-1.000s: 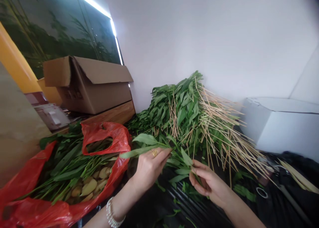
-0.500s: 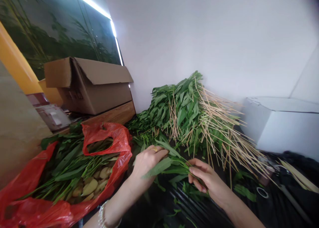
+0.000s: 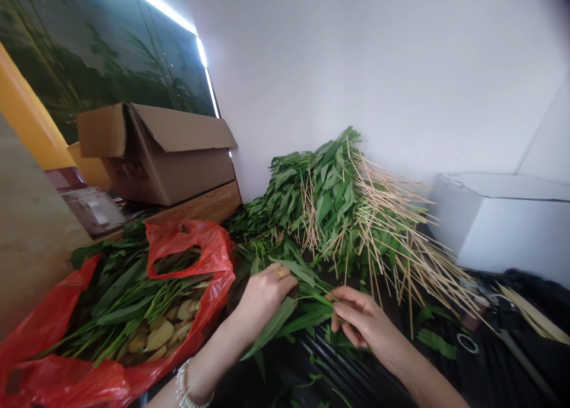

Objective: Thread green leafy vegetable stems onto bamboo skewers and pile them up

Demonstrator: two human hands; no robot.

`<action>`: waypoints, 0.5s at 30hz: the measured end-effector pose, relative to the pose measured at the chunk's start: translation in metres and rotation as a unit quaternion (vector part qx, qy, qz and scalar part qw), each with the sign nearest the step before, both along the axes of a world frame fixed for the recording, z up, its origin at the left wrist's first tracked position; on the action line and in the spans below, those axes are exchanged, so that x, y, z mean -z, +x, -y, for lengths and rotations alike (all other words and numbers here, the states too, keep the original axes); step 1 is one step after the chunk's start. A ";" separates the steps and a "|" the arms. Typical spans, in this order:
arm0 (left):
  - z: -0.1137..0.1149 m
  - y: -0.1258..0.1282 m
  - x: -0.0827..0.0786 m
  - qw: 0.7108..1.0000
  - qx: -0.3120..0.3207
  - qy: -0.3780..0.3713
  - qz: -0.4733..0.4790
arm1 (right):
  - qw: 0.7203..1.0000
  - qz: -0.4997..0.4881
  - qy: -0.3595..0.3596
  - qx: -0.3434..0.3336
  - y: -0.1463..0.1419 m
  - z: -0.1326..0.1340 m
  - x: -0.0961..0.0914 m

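The left hand point(image 3: 266, 294), with a gold ring point(image 3: 280, 272) on one finger and a pearl bracelet point(image 3: 186, 390) at the wrist, lies over the leafy sprig point(image 3: 274, 325). Its fingers point(image 3: 287, 282) are curled down onto the upper leaves and closed around them. The right hand point(image 3: 363, 325) sits at three o'clock from the left, and its fingers point(image 3: 344, 310) are drawn narrow, pinching the stem end of the same sprig. The sprig runs between the two hands just above the black plastic sheet point(image 3: 320, 366) that covers the table. One long leaf droops towards seven o'clock, under the left wrist.

At twelve o'clock from the hands a heap of greens point(image 3: 327, 188) is piled against the white wall, and bamboo skewers point(image 3: 401, 242) stick out of it, fanning towards four o'clock. At nine o'clock an open red plastic bag point(image 3: 196, 242) holds more green stalks and pale potato slices point(image 3: 160, 334). Behind the bag, at eleven o'clock, an open cardboard box point(image 3: 169, 158) stands on a wooden ledge. A white box point(image 3: 503, 224) stands at two o'clock, well apart from the hands.
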State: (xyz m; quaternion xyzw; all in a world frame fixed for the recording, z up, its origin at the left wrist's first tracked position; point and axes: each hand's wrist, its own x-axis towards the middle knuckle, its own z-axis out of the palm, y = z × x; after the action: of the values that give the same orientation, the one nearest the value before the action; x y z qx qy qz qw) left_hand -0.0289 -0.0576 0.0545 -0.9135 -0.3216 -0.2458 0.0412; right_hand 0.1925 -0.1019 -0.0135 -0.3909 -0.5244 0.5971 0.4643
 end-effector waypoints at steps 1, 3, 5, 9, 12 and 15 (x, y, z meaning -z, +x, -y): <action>0.001 0.000 0.000 0.999 -0.006 -0.018 0.035 | 1.000 -0.005 0.006 -0.005 -0.001 0.000 0.000; 0.001 0.002 0.000 0.991 -0.026 -0.062 0.119 | 0.999 -0.027 0.015 -0.013 -0.003 0.001 -0.001; 0.002 0.005 0.000 0.974 -0.049 -0.107 0.194 | 0.998 -0.060 0.008 -0.021 -0.005 0.001 -0.004; 0.002 0.018 0.005 0.946 -0.079 -0.154 0.276 | 0.994 -0.102 -0.012 -0.023 -0.008 0.003 -0.008; -0.005 0.019 0.003 0.948 -0.104 -0.128 0.273 | 0.994 -0.106 -0.015 -0.014 -0.006 0.003 -0.010; -0.019 0.002 -0.011 0.925 -0.194 -0.061 0.321 | 0.994 -0.104 -0.031 0.004 0.001 0.001 -0.011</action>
State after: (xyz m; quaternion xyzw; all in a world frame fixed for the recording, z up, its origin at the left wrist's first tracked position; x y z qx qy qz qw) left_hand -0.0272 -0.0388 0.0659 -0.7057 -0.5033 -0.4934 -0.0732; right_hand 0.1935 -0.1034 -0.0027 -0.3431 -0.4524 0.6490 0.5064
